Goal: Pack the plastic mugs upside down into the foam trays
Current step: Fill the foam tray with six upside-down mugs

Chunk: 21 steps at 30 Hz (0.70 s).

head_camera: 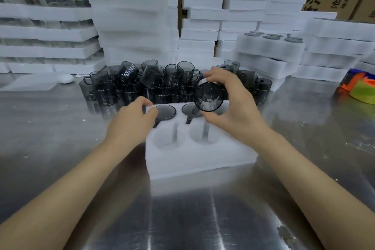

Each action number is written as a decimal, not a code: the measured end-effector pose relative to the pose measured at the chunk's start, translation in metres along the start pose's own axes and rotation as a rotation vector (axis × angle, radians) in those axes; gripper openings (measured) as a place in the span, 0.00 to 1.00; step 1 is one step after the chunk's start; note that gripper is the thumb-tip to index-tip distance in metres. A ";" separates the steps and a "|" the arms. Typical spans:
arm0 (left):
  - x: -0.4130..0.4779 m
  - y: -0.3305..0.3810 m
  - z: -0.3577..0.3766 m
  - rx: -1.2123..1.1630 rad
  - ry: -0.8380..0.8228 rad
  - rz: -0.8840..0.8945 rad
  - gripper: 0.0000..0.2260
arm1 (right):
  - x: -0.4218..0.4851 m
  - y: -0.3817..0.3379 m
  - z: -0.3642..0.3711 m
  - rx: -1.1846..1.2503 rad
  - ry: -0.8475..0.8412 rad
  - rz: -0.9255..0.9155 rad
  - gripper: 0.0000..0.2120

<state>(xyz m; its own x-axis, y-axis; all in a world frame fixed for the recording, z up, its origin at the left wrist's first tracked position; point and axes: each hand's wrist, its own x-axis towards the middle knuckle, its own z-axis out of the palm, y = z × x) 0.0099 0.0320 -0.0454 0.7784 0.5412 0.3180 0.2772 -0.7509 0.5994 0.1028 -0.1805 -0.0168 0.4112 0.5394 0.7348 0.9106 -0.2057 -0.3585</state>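
- A steel table [182,219] is carrying the foam tray [198,156], and the tray's two near pockets are showing bare foam walls.
- The left hand [132,122] is resting at the tray's far-left corner, fingers curled against an upturned mug [166,111] seated there — whether they are gripping it, I cannot tell.
- A second upturned mug [189,108] is sitting in the tray's far middle pocket.
- The right hand [233,103] is grasping a held mug [209,97] between thumb and fingers over the tray's far-right pocket, with the mug tilting and its mouth facing the camera.
- Just behind the tray a heap of dark mugs [142,83] is lying — beyond it, foam stacks [129,16] are rising.
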 end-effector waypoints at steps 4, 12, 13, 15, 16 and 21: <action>0.000 -0.001 0.001 0.004 -0.001 -0.009 0.09 | -0.001 0.002 0.001 0.055 -0.039 0.033 0.29; 0.000 -0.001 0.001 0.008 0.002 -0.008 0.09 | -0.001 0.003 0.001 0.022 -0.019 0.119 0.31; 0.001 -0.001 0.001 0.007 0.003 -0.007 0.09 | -0.001 0.003 0.001 -0.006 -0.001 0.129 0.31; 0.001 -0.001 0.000 0.004 0.007 -0.006 0.09 | -0.001 0.002 0.000 -0.056 0.014 0.148 0.26; 0.000 -0.001 0.000 0.002 0.008 -0.005 0.09 | 0.000 0.003 0.000 -0.066 0.010 0.157 0.22; 0.001 -0.002 0.000 0.014 -0.001 0.000 0.09 | 0.000 0.002 0.000 -0.034 0.004 0.218 0.18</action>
<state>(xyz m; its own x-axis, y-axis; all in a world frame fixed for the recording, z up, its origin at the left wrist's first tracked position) 0.0101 0.0334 -0.0465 0.7788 0.5410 0.3173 0.2854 -0.7562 0.5888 0.1052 -0.1811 -0.0171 0.5987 0.4759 0.6443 0.8009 -0.3446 -0.4897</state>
